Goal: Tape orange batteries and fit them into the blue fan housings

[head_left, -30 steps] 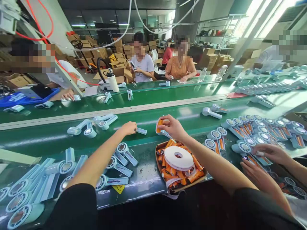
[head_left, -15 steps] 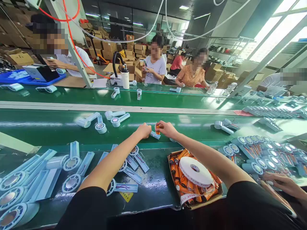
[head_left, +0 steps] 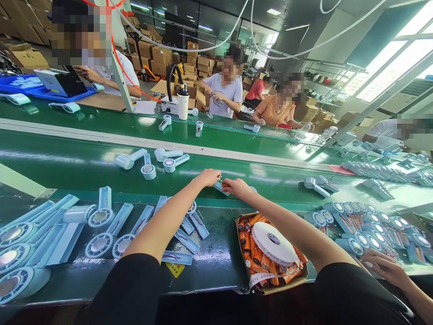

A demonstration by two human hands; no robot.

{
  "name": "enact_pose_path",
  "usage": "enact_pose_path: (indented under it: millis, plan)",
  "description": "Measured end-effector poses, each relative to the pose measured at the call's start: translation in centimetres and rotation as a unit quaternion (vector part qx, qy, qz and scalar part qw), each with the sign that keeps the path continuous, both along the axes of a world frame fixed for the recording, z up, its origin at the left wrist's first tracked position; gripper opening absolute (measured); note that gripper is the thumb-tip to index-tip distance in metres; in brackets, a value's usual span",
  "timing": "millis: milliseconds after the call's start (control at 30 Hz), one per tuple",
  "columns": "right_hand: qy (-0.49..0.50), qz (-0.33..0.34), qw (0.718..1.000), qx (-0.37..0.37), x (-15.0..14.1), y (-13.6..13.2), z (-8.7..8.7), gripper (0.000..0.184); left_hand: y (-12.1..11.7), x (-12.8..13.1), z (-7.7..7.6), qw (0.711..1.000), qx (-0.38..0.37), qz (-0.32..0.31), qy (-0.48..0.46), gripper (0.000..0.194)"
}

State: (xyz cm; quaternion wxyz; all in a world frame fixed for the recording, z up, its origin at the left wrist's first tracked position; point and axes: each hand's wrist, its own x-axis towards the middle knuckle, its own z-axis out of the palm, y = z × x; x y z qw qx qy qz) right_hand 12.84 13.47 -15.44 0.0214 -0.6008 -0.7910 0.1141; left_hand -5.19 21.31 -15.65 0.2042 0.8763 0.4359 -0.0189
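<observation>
Both my hands meet over the green conveyor, above a light blue handheld-fan housing [head_left: 221, 188]. My right hand [head_left: 237, 187] is closed in a pinch, with a bit of an orange battery showing at its fingertips. Just left of it, my left hand [head_left: 209, 176] is pinched shut; something tiny and pale shows at its fingertips, too small to name. The housing's handle lies below the fingers, and my right hand partly covers it. Near my right forearm a cardboard box [head_left: 244, 266] holds several orange batteries [head_left: 257, 256] with a roll of white label tape [head_left: 267, 239] on top.
Fan housings [head_left: 99, 243] with open handles and wires crowd the bench at left. More stand on the conveyor [head_left: 189, 192]. Rows of housings [head_left: 374, 225] fill the right, beside another person's hand [head_left: 389, 268]. Across the line, several people sit near a white cup [head_left: 183, 106].
My left hand has shifted slightly right and up, nearer my right hand's fingertips. The orange battery is more hidden now. The whole view has tilted a little.
</observation>
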Motion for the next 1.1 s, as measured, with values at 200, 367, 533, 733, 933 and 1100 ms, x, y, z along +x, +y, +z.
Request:
enact_pose_path:
  millis: [200, 367, 533, 733, 933, 1100]
  plan:
    - [-0.081, 0.053, 0.994, -0.054, -1.9, 1.2, 0.7, 0.027, -0.9, 0.9, -0.1, 0.999, 0.002, 0.05, -0.016, 0.036]
    - [-0.096, 0.065, 0.988, -0.098, -3.4, 1.2, 3.5, 0.034, -1.5, 1.7, 0.9, 0.997, 0.013, 0.072, -0.003, 0.036]
    - [-0.005, 0.036, 0.999, -0.036, 0.5, -5.0, 9.2, 0.036, -3.3, 2.6, 3.6, 0.997, 0.06, 0.051, -0.019, 0.038]
    - [0.366, -0.127, 0.912, 0.132, 11.5, -25.0, 10.5, 0.046, -13.8, 4.9, 5.2, 0.965, 0.059, -0.225, -0.12, 0.068]
    - [0.482, -0.323, 0.815, -0.006, 10.7, -33.4, 3.7, 0.062, -21.7, 7.2, 4.1, 0.91, 0.045, -0.387, -0.14, 0.046]
    - [0.629, -0.197, 0.742, -0.122, 5.7, -33.8, 1.8, 0.06, -23.7, 3.0, 5.0, 0.919, 0.172, -0.296, -0.198, 0.056]
